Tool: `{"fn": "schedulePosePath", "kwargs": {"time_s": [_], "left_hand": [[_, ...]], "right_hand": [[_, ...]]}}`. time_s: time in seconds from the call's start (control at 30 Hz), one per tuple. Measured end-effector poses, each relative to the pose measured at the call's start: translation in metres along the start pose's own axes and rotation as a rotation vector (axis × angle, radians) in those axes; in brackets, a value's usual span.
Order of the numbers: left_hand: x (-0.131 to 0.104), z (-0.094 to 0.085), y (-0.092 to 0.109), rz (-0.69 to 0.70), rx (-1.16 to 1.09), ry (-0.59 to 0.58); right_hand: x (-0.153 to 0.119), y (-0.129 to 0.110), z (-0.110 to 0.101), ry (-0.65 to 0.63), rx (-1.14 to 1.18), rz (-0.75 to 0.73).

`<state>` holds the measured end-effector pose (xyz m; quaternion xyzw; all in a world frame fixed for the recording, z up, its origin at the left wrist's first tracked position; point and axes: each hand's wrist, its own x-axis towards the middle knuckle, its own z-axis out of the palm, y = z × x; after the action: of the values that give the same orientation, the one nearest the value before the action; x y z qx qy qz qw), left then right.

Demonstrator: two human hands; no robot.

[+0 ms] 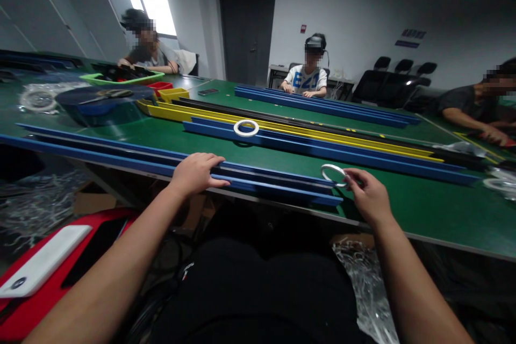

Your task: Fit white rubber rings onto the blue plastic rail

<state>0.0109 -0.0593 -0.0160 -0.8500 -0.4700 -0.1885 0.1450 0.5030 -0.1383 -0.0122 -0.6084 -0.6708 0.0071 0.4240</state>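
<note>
- Our left hand (198, 174) lies across the blue channel (278, 189), thumb parted from fingers; whether it squeezes, we cannot tell.
- Our right hand (368, 197), right of centre, pinches a white ring (332, 167) between thumb and fingers.
- The channel's long axis runs from the frame's left edge to lower centre-right, sloping gently down; its right end lies just left of our right hand, the nearer one.
- Beyond, a second ring (246, 134) sits mid-frame on the tabletop (427, 209) side.

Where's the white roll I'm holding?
In the head view, right of centre: your right hand holds the white roll by the right end of the nearest blue channel.
</note>
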Motion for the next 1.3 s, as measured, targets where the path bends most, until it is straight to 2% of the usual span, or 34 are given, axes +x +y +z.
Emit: {"fn": "schedulePosePath", "kwargs": {"time_s": [0.07, 0.17, 0.3, 0.47, 0.57, 0.67, 0.73, 0.93, 1.1, 1.3], "left_hand": [[0.001, 0.001, 0.000, -0.010, -0.008, -0.011], [0.002, 0.000, 0.000, -0.022, -0.017, -0.022], [0.002, -0.003, 0.001, -0.022, -0.009, -0.029], [0.003, -0.005, 0.002, -0.026, -0.005, -0.044], [0.002, -0.005, 0.002, -0.031, -0.007, -0.047], [0.002, -0.004, 0.002, -0.035, -0.009, -0.039], [0.001, -0.004, 0.002, -0.033, -0.012, -0.036], [0.003, -0.005, 0.002, -0.052, -0.001, -0.065], [0.004, -0.004, 0.001, -0.053, -0.016, -0.083], [0.005, -0.006, 0.006, -0.061, -0.024, -0.094]], "right_hand": [[0.016, -0.017, 0.012, 0.027, 0.147, 0.051], [0.042, -0.034, 0.038, -0.071, 0.260, 0.041], [0.070, -0.048, 0.073, -0.220, 0.232, -0.083], [0.081, -0.071, 0.095, -0.174, 0.174, -0.192], [0.080, -0.085, 0.101, -0.197, 0.066, -0.296], [0.077, -0.094, 0.106, -0.377, -0.088, -0.372], [0.074, -0.096, 0.106, -0.445, -0.141, -0.369], [0.039, -0.116, 0.099, -0.328, -0.264, -0.321], [0.010, -0.136, 0.100, -0.375, -0.421, -0.314], [0.005, -0.135, 0.095, -0.380, -0.475, -0.339]]}}
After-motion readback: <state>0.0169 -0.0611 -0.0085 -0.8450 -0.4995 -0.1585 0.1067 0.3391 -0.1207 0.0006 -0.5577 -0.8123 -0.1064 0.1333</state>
